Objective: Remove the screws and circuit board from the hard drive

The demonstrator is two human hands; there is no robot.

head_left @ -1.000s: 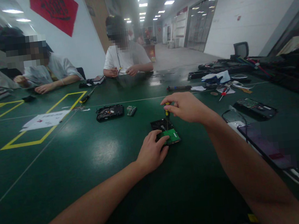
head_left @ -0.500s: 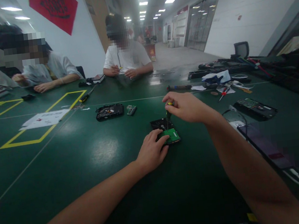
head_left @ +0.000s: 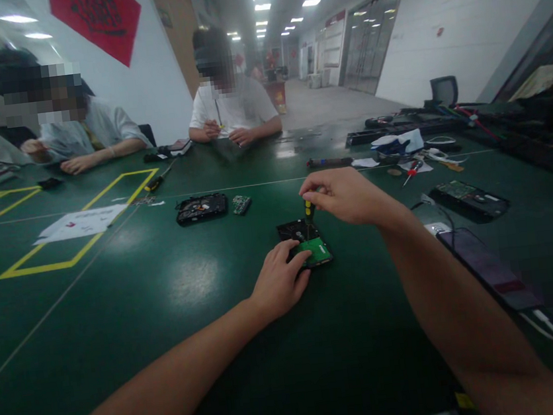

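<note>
A hard drive [head_left: 286, 230] with a green circuit board [head_left: 319, 250] lies on the green table in front of me. My left hand [head_left: 281, 279] grips its near left side, with the fingertips over the board and the thumb at the near edge. Above the drive, my right hand [head_left: 338, 195] is closed round the top of a black and yellow screwdriver [head_left: 309, 210]. The screwdriver stands upright, its shaft pointing down at the drive beside the board. Where exactly its tip touches I cannot make out.
Left of the drive lie another opened drive [head_left: 201, 209] and a small circuit board [head_left: 241, 204]. On the right are a black drive [head_left: 470, 200], a phone [head_left: 488, 270] with a cable, and a red screwdriver [head_left: 412, 172]. Co-workers [head_left: 233, 109] sit across the table.
My right hand's fingers have shifted slightly on the screwdriver handle, and more of its yellow grip shows. My left hand and the drive hold their place; the view has moved a little.
</note>
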